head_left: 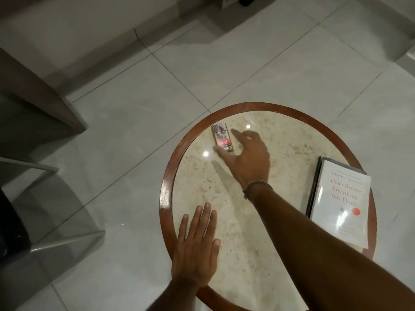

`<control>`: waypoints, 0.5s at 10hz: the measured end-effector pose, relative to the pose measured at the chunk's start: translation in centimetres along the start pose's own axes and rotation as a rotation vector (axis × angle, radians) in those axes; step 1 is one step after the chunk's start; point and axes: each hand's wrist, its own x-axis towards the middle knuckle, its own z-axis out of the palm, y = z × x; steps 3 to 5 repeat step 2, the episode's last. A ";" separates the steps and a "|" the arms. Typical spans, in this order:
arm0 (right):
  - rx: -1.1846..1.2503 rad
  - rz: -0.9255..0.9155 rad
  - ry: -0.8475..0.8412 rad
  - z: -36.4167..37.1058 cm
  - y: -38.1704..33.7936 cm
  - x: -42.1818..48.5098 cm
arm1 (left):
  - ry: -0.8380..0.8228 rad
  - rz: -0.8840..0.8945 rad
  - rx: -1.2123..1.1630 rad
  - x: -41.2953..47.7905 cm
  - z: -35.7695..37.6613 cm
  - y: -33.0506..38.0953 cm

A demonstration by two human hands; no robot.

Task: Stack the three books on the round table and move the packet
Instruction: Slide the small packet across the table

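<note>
A small printed packet [221, 137] lies flat on the far left part of the round marble table [167, 176]. My right hand [249, 156] reaches over the table beside the packet, fingers spread; thumb and forefinger sit at its two ends, and I cannot tell whether they grip it. My left hand [197, 245] rests flat and open on the near left edge of the table. A stack of books [339, 205] lies at the right edge, topped by a white book with red lettering; darker covers show beneath it.
Pale floor tiles [202, 70] surround the table. A wooden furniture edge [33, 104] stands at the left, and a chair with metal legs [45, 239] at the lower left. The table has a dark wood rim.
</note>
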 end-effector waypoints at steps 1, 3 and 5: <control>0.333 -0.121 0.358 -8.9 -1.2 -2.7 | -0.080 -0.009 0.034 -0.3 -0.9 0.6; 0.493 -0.275 0.595 -18.0 -2.1 -3.9 | -0.151 -0.027 0.070 0.1 -3.2 0.8; 0.493 -0.275 0.595 -18.0 -2.1 -3.9 | -0.151 -0.027 0.070 0.1 -3.2 0.8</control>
